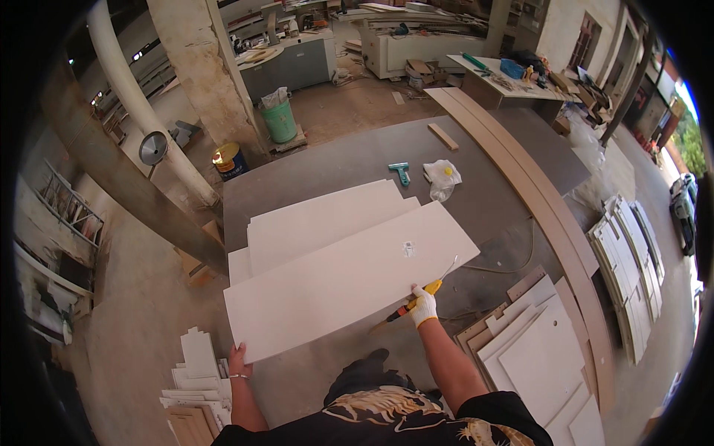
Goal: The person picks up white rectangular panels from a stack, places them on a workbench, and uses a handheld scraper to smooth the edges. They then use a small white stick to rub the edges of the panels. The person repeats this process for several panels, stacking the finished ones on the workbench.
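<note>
A long white panel [335,286] lies slanted across the near side of the dark table, overlapping a stack of white panels [320,223]. My bare left hand [238,363] grips its near left corner, fingers at the edge. My right hand [424,306], in a white glove with a yellow cuff, is wrapped round a yellow and black air blow gun [433,286] with a thin bent metal nozzle. That hand is at the panel's near right edge, with the thumb over the board. A small label [408,249] is on the panel near its right end.
On the dark table [327,165] are a teal scraper [400,172], a plastic bag [442,178], a small wood strip [443,137] and a thin hose [513,266]. Long brown boards [520,178] run down its right side. White panels [539,346] lie stacked at right, offcuts [197,379] at left.
</note>
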Motion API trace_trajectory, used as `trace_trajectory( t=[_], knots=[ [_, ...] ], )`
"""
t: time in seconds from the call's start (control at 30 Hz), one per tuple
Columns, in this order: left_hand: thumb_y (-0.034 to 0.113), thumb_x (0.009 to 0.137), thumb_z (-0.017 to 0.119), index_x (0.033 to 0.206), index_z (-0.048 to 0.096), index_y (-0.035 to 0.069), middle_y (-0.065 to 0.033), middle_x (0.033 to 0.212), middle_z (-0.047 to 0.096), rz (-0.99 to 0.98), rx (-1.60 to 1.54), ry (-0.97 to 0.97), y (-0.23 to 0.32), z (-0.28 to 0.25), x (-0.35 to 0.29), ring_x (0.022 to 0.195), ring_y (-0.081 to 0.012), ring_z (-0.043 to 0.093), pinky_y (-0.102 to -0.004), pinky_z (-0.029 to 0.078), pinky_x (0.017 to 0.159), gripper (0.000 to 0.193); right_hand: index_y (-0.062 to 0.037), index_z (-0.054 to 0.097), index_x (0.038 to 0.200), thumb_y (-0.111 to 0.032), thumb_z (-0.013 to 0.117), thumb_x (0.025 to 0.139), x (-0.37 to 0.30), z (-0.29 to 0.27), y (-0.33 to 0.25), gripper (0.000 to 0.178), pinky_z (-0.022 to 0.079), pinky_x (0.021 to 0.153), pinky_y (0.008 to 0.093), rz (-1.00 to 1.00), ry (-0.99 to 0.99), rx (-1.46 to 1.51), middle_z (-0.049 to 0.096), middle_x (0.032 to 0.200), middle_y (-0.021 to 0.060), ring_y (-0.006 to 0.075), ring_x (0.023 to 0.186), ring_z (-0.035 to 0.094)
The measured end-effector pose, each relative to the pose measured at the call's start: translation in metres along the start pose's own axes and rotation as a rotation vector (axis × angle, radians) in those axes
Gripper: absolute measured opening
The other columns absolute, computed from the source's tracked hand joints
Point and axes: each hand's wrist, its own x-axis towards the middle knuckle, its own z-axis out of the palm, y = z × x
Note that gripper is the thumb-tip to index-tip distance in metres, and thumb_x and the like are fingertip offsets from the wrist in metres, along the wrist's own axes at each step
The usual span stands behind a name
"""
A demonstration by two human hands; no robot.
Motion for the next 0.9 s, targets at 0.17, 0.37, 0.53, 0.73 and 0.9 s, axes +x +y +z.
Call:
trace_trajectory(
  t=[0.17, 0.37, 0.53, 0.73, 0.9],
  knots=[
    [0.020, 0.101, 0.066, 0.134, 0.056, 0.002, -0.0117, 0.125, 0.067, 0.009, 0.042, 0.168, 0.015, -0.032, 0.021, 0.113, -0.0267, 0.066, -0.0436, 0.055, 0.098, 0.039, -0.0068, 0.060, 0.112, -0.005, 0.073, 0.091, 0.004, 0.045, 0.028, 0.025, 0.047, 0.055, 0.0354, 0.039, -0.127, -0.165, 0.062, 0.092, 0.0047, 0.0218, 0.071, 0.064],
    [0.035, 0.096, 0.073, 0.111, 0.065, 0.003, -0.0084, 0.101, 0.070, 0.007, 0.399, 0.262, 0.037, -0.028, 0.104, 0.094, -0.0221, 0.068, -0.0398, 0.056, 0.084, 0.037, -0.0004, 0.056, 0.129, -0.009, 0.068, 0.093, -0.025, 0.026, -0.003, 0.038, 0.053, 0.053, 0.0343, 0.053, -0.217, -0.626, 0.068, 0.101, 0.0117, 0.0262, 0.072, 0.074],
    [0.038, 0.092, 0.073, 0.111, 0.069, 0.000, -0.0153, 0.096, 0.073, -0.161, 1.043, 0.271, 0.054, 0.008, 0.156, 0.092, -0.0331, 0.071, -0.0432, 0.058, 0.085, 0.042, -0.0014, 0.062, 0.126, -0.010, 0.062, 0.094, -0.085, -0.059, -0.029, 0.033, 0.053, 0.054, 0.0298, 0.052, -0.288, -1.025, 0.071, 0.100, 0.0084, 0.0194, 0.066, 0.072],
    [0.028, 0.091, 0.070, 0.145, 0.051, -0.001, -0.0259, 0.156, 0.045, 0.634, 2.067, 0.197, -0.002, 0.143, 0.151, 0.144, -0.0438, 0.044, -0.0530, 0.037, 0.118, 0.065, -0.0107, 0.073, 0.111, -0.021, 0.062, 0.087, -0.178, -0.159, -0.036, 0.029, 0.055, 0.088, 0.0467, 0.131, -0.314, -1.890, 0.074, 0.106, 0.0201, 0.0380, 0.103, 0.070],
    [0.024, 0.091, 0.072, 0.159, 0.038, 0.012, -0.0159, 0.169, 0.028, 0.917, 1.826, -0.851, -0.113, 0.313, 0.128, 0.153, -0.0419, 0.028, -0.0597, 0.028, 0.121, 0.077, -0.0113, 0.077, 0.103, -0.020, 0.063, 0.083, -0.253, -0.194, -0.003, 0.026, 0.058, 0.083, 0.0462, 0.070, -0.105, -1.646, 0.076, 0.100, 0.0170, 0.0383, 0.095, 0.073]
  ],
)
